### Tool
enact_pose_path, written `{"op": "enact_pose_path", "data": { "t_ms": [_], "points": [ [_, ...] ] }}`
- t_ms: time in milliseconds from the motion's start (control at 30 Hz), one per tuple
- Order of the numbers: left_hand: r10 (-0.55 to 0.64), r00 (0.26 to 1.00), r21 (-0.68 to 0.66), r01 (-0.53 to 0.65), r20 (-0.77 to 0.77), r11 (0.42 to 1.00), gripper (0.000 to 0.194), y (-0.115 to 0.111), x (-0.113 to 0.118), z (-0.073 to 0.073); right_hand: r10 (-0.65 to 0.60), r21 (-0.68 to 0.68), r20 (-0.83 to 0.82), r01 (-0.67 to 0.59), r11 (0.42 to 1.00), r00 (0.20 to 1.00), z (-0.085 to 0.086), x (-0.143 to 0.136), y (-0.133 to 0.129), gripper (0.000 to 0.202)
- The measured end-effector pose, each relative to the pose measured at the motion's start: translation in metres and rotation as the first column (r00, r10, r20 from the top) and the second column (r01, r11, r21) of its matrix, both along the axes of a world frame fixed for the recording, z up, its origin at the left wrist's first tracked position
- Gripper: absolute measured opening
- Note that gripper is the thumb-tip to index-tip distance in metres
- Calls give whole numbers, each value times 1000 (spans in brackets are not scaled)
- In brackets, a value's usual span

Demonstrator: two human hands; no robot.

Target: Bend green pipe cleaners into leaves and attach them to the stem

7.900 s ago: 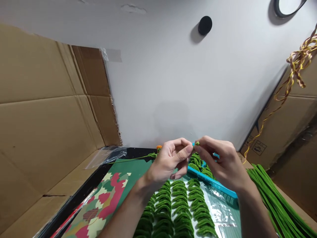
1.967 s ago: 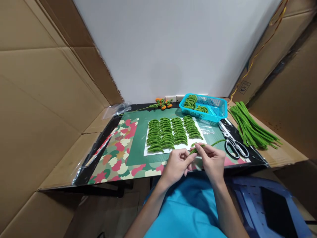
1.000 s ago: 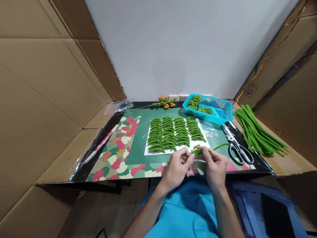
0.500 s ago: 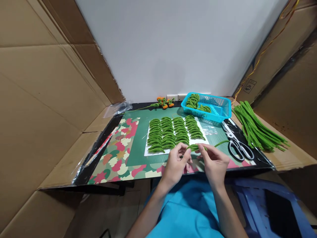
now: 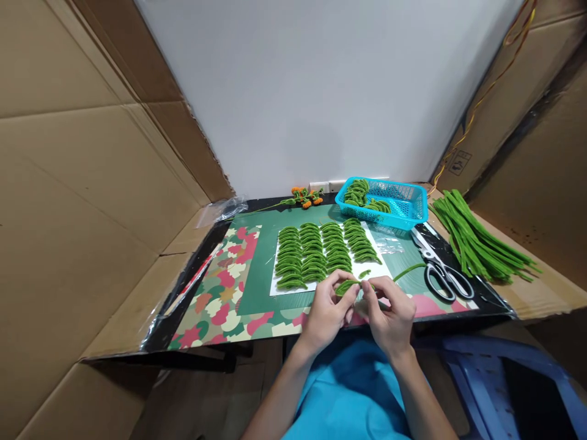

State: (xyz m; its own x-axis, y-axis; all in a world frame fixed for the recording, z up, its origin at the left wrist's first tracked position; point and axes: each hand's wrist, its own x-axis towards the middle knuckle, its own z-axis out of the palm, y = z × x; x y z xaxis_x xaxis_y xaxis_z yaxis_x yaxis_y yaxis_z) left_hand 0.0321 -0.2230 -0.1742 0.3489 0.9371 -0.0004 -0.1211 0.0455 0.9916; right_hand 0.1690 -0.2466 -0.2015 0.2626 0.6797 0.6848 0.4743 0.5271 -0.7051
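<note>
My left hand (image 5: 329,308) pinches a green fuzzy leaf (image 5: 345,288) bent from pipe cleaner, above the front edge of the mat. My right hand (image 5: 391,313) has its fingertips closed on the same leaf's right end. A single green pipe cleaner (image 5: 409,270) slants up toward the scissors from behind my right hand; whether it joins the leaf is hidden. Just beyond the fingers, a small green piece (image 5: 364,274) lies on a white sheet (image 5: 287,291). Several finished green leaves (image 5: 313,250) rest there in four columns.
Behind the sheet stands a blue basket (image 5: 408,221) with more green leaves inside. Black-and-white scissors (image 5: 440,275) lie to the right, beside a bundle of green pipe cleaners (image 5: 477,238). Orange flowers (image 5: 306,197) sit at the back. Cardboard walls (image 5: 92,208) flank the table.
Both hands have moved slightly closer together and nearer my body with the leaf, which has turned. The small green piece on the sheet is now visible. The view has shifted a little.
</note>
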Motion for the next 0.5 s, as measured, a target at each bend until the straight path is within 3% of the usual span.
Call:
{"op": "enact_pose_path", "data": {
  "t_ms": [200, 333, 500],
  "points": [
    [-73, 997, 11, 73, -29, 997, 33, 0, -5, -1, 8, -19, 83, -6, 1000, 997, 3, -2, 1, 27],
    [-23, 998, 64, 27, -66, 998, 29, -5, -2, -5, 40, -122, -60, -47, 991, 997, 3, -2, -1, 38],
    [63, 990, 129, -47, -127, 991, 24, -8, 3, -7, 157, -255, -290, -234, 938, 944, 2, 1, -1, 42]
  ]
}}
